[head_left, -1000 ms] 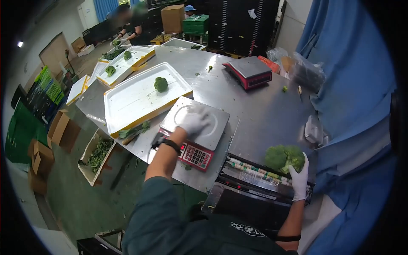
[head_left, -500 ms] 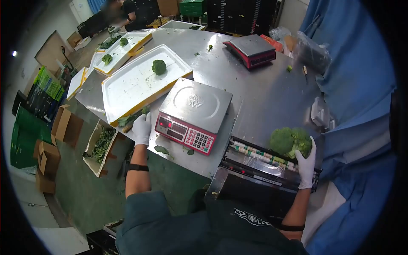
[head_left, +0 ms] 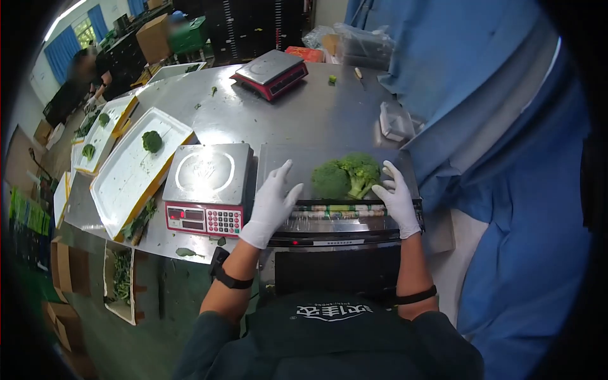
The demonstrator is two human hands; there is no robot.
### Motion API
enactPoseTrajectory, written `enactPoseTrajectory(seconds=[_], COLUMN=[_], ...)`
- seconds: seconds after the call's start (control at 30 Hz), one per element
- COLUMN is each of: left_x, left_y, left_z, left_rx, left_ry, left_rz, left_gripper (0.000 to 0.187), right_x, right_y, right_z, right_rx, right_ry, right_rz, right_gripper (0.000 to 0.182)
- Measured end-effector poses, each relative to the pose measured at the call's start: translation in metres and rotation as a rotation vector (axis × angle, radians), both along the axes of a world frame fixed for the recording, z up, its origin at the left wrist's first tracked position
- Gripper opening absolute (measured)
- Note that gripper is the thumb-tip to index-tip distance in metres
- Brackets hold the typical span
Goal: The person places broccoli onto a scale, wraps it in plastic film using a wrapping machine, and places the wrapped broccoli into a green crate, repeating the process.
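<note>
Two broccoli heads lie side by side on the metal top of a film-wrapping machine (head_left: 345,243). The left one (head_left: 330,181) shows its dark crown; the right one (head_left: 362,170) shows its pale stem. My right hand (head_left: 398,199), in a white glove, is at the right side of the broccoli, fingers apart and fingertips right by the stem. My left hand (head_left: 272,204), also gloved, hovers left of the broccoli with fingers spread and nothing in them. A roll of printed film (head_left: 335,212) runs along the machine in front of the broccoli.
A red scale (head_left: 204,190) stands left of my left hand, another scale (head_left: 271,73) farther back. A white foam tray (head_left: 120,183) holds one broccoli head. Clear plastic boxes (head_left: 397,121) and a knife (head_left: 359,75) lie at right. Blue curtains hang there. A person works far left.
My left hand has come from the greens by the foam tray to the broccoli's left side. My right hand has loosened at the broccoli, now on the machine top. The view has turned right.
</note>
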State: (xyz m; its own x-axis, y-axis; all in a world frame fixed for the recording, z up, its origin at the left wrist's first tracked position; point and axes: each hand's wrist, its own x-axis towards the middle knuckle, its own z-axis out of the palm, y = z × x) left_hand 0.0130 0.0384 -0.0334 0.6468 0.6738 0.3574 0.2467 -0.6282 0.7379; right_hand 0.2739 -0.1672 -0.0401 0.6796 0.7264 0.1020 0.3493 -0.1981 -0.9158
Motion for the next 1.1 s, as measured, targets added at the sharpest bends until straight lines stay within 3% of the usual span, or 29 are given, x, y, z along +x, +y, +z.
enactPoseTrajectory(seconds=[0.1,0.13,0.17,0.23,0.3,0.4,0.53,0.6,0.67,0.7,0.8,0.83,0.97,1.1], left_x=[0.036,0.045,0.051,0.054,0.043,0.012,-0.046,-0.064,-0.075,-0.075,-0.068,-0.061,-0.042,-0.021], left_y=[-0.015,-0.023,-0.029,-0.035,-0.033,-0.013,0.017,0.019,0.021,0.024,0.029,0.028,0.012,0.011], left_z=[-0.011,-0.016,-0.020,-0.013,-0.003,-0.014,-0.016,-0.010,0.002,-0.001,-0.007,-0.004,0.009,-0.006], left_rx=[-0.218,0.066,0.051,0.046,-0.196,0.040,0.348,0.376,0.591,0.653,0.812,0.857,0.981,0.923], left_ry=[0.077,0.114,0.149,0.191,0.168,0.079,0.207,0.335,0.585,0.579,0.750,0.796,0.758,0.815], left_rz=[-0.100,-0.068,-0.033,-0.012,-0.071,-0.065,-0.009,0.014,-0.104,-0.156,-0.185,-0.196,-0.353,-0.421], left_gripper=[0.072,0.074,0.073,0.071,0.072,0.067,0.049,0.041,0.034,0.031,0.039,0.029,0.019,0.010], right_x=[-0.002,-0.006,0.000,-0.002,0.000,0.009,0.038,0.052,0.059,0.064,0.074,0.076,0.085,0.077], right_y=[0.002,0.005,0.010,0.012,0.000,-0.026,-0.081,-0.101,-0.116,-0.118,-0.120,-0.118,-0.110,-0.099], right_z=[-0.002,-0.001,-0.021,-0.013,0.005,0.023,0.033,0.033,0.039,0.039,0.036,0.039,0.031,0.021], right_rx=[0.027,0.047,0.053,0.000,-0.020,-0.079,-0.201,-0.196,-0.287,-0.324,-0.424,-0.423,-0.421,-0.380], right_ry=[0.039,0.092,-0.132,-0.223,-0.221,-0.221,-0.556,-0.823,-0.960,-0.995,-1.067,-1.088,-1.229,-1.280], right_rz=[0.028,0.079,0.056,0.030,0.031,0.103,0.182,0.270,0.356,0.413,0.524,0.554,0.616,0.625], right_gripper=[0.073,0.073,0.074,0.071,0.069,0.055,0.036,0.034,0.038,0.042,0.044,0.042,0.030,0.024])
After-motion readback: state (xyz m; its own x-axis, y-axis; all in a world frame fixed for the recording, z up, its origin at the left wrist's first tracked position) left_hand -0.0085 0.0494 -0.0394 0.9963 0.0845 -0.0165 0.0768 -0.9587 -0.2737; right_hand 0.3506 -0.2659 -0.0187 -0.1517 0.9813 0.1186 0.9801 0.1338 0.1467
